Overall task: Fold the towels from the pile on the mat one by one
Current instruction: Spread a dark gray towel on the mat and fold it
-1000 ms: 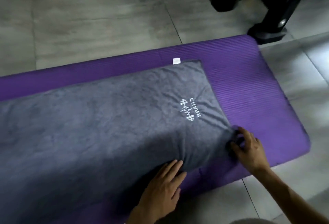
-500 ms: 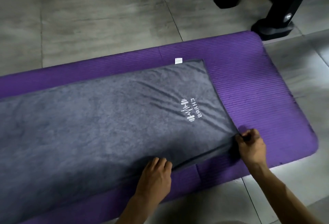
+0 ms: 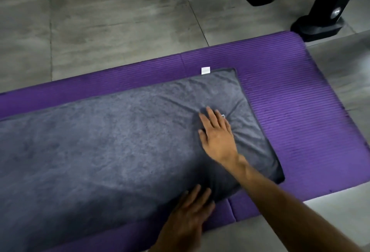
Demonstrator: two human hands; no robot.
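A long grey towel [image 3: 112, 143] lies spread flat along the purple mat [image 3: 296, 99], its right end near the mat's right end. A small white label [image 3: 205, 70] sticks out at its far edge. My right hand [image 3: 217, 137] lies flat, fingers straight, on the towel's right part and covers most of the white logo. My left hand [image 3: 190, 215] rests with straight fingers on the towel's near edge. No pile of towels is in view.
Grey floor tiles [image 3: 120, 21] surround the mat. A black stand with a foot [image 3: 318, 27] sits just beyond the mat's far right corner. The mat has a seam [image 3: 231, 207] at its near edge.
My right hand has let go of the towel's near right corner and moved up onto the logo area, lying flat. My left hand stays at the near edge, fingers now straighter.
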